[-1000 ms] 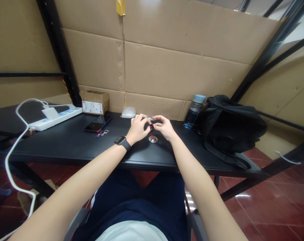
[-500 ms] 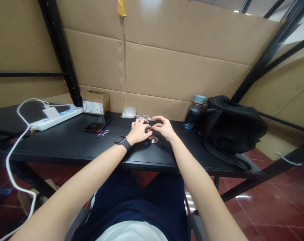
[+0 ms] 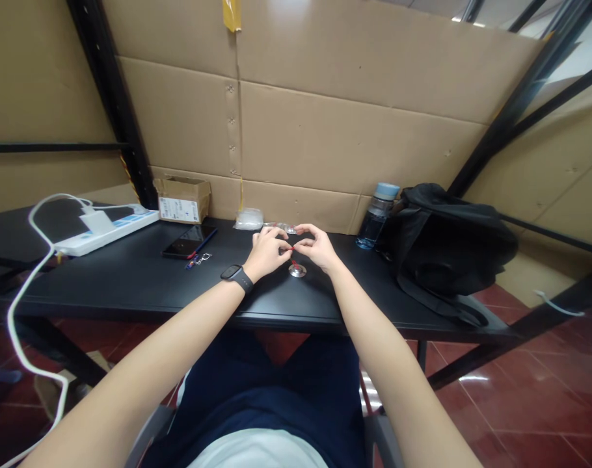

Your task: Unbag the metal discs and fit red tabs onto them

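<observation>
My left hand (image 3: pixel 268 252), with a black smartwatch (image 3: pixel 237 277) on its wrist, is closed in a pinch at a thin red cord (image 3: pixel 295 262). Facing it, my right hand (image 3: pixel 318 248) pinches the same cord between thumb and forefinger. The fingertips of both hands nearly meet. Below them a small round shiny metal disc (image 3: pixel 297 270), shaped like a finger cymbal, lies on the black table (image 3: pixel 296 302) with the cord rising from its middle. Behind my hands, similar shiny pieces (image 3: pixel 289 229) are partly covered by my fingers.
Left on the table are a phone (image 3: pixel 189 241), a keyring (image 3: pixel 198 261), an open cardboard box (image 3: pixel 183 199) and a white power strip (image 3: pixel 108 233). A clear plastic packet (image 3: pixel 248 219) is by the cardboard wall. A water bottle (image 3: pixel 376 216) and black bag (image 3: pixel 452 240) stand right.
My fingertips have shifted slightly around the red cord. A second shiny piece seen between my hands before is now out of sight. The view has moved a little.
</observation>
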The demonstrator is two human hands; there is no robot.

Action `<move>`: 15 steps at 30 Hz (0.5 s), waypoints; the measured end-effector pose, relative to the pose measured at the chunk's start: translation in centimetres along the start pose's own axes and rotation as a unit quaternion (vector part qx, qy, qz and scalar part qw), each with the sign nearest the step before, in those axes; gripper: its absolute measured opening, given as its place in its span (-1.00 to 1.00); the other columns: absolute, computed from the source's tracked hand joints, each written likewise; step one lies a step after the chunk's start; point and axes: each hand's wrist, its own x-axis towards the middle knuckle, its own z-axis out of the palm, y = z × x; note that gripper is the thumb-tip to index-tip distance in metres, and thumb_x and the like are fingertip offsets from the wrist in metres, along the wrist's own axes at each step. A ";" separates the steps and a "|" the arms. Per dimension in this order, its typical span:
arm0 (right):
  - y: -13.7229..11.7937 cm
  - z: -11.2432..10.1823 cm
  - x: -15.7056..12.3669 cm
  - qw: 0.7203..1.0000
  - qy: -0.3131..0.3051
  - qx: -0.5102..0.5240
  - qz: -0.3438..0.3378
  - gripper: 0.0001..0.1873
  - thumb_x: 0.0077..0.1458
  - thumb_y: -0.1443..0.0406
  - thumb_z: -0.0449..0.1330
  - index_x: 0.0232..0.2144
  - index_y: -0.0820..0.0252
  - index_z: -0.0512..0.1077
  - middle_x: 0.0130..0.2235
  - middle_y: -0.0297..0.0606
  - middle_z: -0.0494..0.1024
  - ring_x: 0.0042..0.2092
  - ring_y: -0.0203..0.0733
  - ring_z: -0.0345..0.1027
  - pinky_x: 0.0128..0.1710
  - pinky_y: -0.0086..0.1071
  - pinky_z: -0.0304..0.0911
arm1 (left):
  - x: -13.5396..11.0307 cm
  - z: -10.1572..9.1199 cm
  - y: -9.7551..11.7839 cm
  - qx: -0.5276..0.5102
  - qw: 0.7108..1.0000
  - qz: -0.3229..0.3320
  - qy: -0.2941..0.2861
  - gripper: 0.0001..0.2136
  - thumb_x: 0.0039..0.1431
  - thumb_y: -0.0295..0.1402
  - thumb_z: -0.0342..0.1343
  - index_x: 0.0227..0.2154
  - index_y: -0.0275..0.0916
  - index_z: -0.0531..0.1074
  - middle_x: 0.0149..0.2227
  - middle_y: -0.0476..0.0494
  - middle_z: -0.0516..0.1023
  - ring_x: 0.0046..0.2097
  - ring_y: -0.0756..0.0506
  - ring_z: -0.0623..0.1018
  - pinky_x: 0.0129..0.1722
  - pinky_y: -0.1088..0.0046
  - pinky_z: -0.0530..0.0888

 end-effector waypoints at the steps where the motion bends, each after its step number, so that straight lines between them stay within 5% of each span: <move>1: 0.1 -0.2 0.0 1.000 -0.001 -0.025 0.006 -0.46 -0.13 0.27 0.38 -0.04 0.15 0.43 -0.02 -0.22 0.48 -0.34 -0.34 0.49 -0.25 -0.41 0.43 | 0.0 0.0 0.0 0.004 1.000 0.001 0.002 -0.85 0.21 -0.22 0.20 -0.36 -0.06 0.67 0.02 -0.11 0.53 0.14 -0.30 0.31 0.01 0.08 0.25; 8: 0.3 -2.5 -0.5 0.958 -0.210 -0.158 0.112 -0.38 -0.19 0.22 0.49 -0.03 0.19 0.49 -0.28 -0.20 0.67 -0.38 -0.23 0.52 -0.34 -0.43 0.36 | 0.2 0.1 -0.5 -0.008 0.999 -0.034 0.023 -0.87 0.21 -0.21 0.23 -0.33 -0.03 0.67 -0.04 -0.11 0.57 0.10 -0.27 0.35 0.01 0.09 0.23; 15: -0.2 -2.1 -0.6 0.958 -0.234 -0.121 0.114 -0.41 -0.19 0.26 0.48 -0.05 0.21 0.50 -0.35 -0.23 0.67 -0.42 -0.23 0.53 -0.35 -0.43 0.38 | 0.2 -0.4 -0.5 -0.018 0.998 -0.053 0.005 -0.84 0.23 -0.15 0.20 -0.32 -0.03 0.65 -0.14 -0.10 0.64 0.03 -0.27 0.38 0.01 0.08 0.18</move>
